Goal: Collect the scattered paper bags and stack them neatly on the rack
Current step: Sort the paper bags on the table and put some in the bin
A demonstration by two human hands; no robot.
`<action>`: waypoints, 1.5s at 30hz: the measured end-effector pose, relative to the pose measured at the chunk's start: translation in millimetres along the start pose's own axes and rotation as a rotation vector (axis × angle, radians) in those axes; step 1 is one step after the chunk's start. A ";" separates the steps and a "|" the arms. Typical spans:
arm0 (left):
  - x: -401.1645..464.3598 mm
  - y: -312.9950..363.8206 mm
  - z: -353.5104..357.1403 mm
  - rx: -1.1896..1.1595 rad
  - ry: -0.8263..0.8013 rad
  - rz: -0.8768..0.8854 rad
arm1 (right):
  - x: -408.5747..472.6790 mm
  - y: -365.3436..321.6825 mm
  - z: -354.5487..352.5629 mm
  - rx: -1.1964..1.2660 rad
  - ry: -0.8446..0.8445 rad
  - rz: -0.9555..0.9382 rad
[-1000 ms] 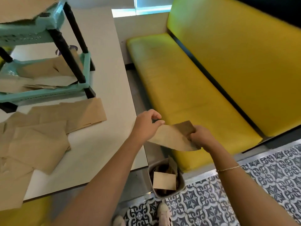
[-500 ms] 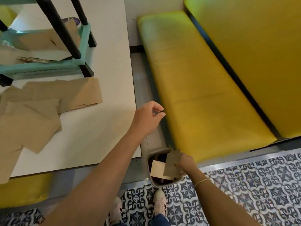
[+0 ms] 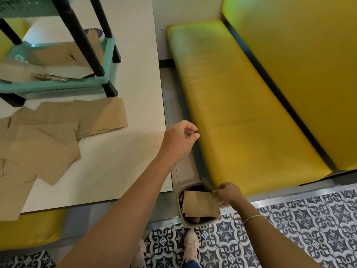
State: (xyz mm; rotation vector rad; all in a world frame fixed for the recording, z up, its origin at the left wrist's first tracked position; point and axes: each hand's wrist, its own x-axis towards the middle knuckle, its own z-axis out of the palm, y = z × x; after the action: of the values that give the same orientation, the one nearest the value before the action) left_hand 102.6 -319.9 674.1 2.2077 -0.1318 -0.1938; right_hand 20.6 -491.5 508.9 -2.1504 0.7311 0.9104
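Fingers of the right hand now pinch the edge of a paper bag lying across the bin, lower than half a second ago. Left hand still hovers loosely curled, holding nothing, above it. More bags lie on the table left of both hands, before the rack.
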 end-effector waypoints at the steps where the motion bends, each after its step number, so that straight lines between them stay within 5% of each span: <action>1: 0.5 0.2 -1.5 0.003 -0.001 0.002 | -3.4 -6.6 -3.4 0.003 0.019 -0.022; 9: 6.9 -11.7 -44.8 0.031 0.063 -0.012 | -51.5 -140.4 -46.4 0.201 0.247 -0.357; 15: 13.3 -43.1 -99.8 0.065 0.237 -0.127 | -83.8 -241.9 -24.1 0.099 0.363 -0.645; 30: 11.4 -145.2 -191.6 0.202 0.329 -0.320 | -80.3 -363.7 70.6 -0.209 0.331 -0.331; 38: 17.5 -151.7 -207.8 0.222 0.281 -0.299 | -72.3 -368.8 65.1 -0.109 0.252 -0.234; 45: 30.6 -150.3 -218.2 0.405 0.211 -0.351 | -78.1 -318.8 -11.0 -0.209 0.095 -0.142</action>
State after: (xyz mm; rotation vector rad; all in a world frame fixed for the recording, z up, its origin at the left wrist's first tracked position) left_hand 177.1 -63.9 680.3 2.6270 0.3660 -0.1328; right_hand 202.1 -287.6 691.5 -2.4089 0.5404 0.8462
